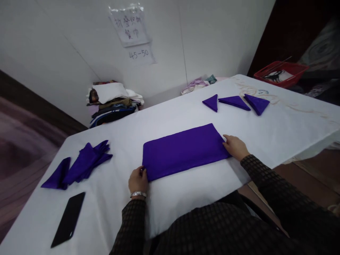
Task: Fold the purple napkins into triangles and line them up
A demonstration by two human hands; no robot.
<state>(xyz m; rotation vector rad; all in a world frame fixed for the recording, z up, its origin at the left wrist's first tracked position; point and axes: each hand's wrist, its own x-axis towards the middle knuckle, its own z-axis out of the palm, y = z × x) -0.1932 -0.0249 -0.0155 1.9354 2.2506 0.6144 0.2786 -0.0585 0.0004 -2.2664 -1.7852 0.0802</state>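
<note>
A purple cloth napkin (183, 152) lies flat on the white-covered table (170, 202), folded into a long rectangle. At its near left corner, the thumb and fingers of my left hand (138, 181) pinch the left edge. My right hand (236, 147) grips the opposite short edge at the right end, thumb on top and the other fingers partly hidden. Between my hands the cloth is smooth and slightly slanted, its right end farther away. Three purple napkins folded into triangular shapes (235, 102) lie beyond it to the right.
At left lie a loose bunch of purple napkins (87, 161) and a black phone (68, 219). Stacked clothes (113, 102) stand behind the table by the wall, with more cloth (196, 85) farther right. A red basket (294, 76) sits past the far right edge. Handwritten paper signs (131, 28) hang above.
</note>
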